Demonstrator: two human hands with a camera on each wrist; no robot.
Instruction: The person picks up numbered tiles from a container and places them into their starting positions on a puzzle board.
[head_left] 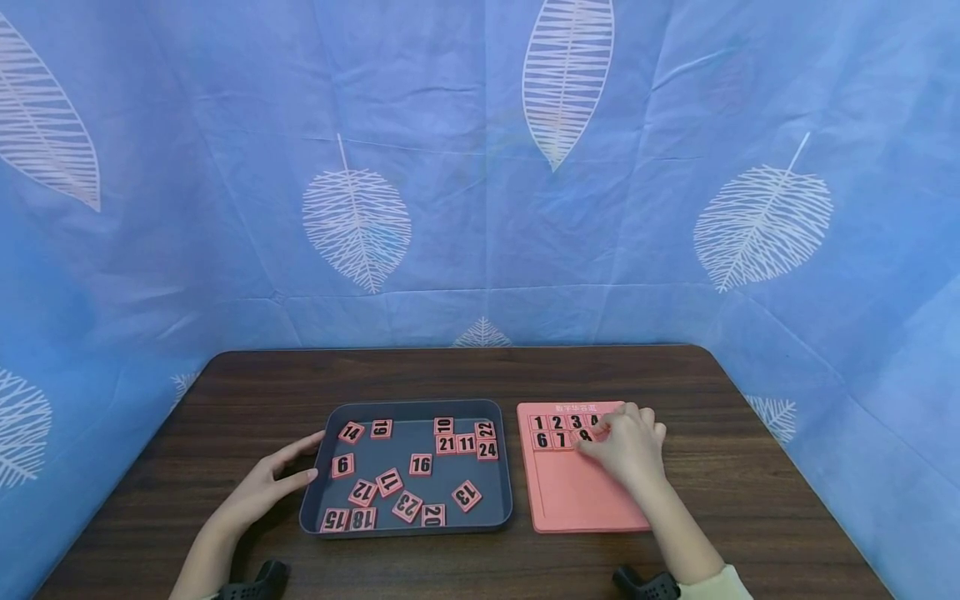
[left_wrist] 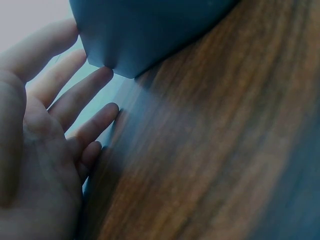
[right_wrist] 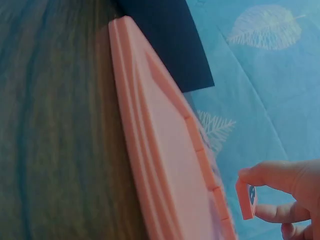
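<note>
My left hand (head_left: 258, 492) rests at the left side of a dark grey tray (head_left: 315, 500), its extended fingertips touching the wall. In the left wrist view those fingers meet the outside of the tray (left_wrist: 145, 35). Over a pink number puzzle board (head_left: 573, 500), my right hand (head_left: 633, 446) pinches a square tile marked 8 (head_left: 585, 435) between thumb and finger. The right wrist view has this tile (right_wrist: 245, 201) tilted on edge, above the board's row of tiles. Tiles 1 to 4 show in the top row; 6 and 7 (head_left: 561, 440) lie below. My hand hides the board's upper right corner.
Several loose pink number tiles lie scattered in the tray, at various angles, among them 16 (head_left: 421, 464) and 13 (head_left: 467, 496). Tray and board stand side by side on a dark wooden table (head_left: 450, 375). Behind it hangs a blue leaf-patterned cloth (head_left: 450, 233).
</note>
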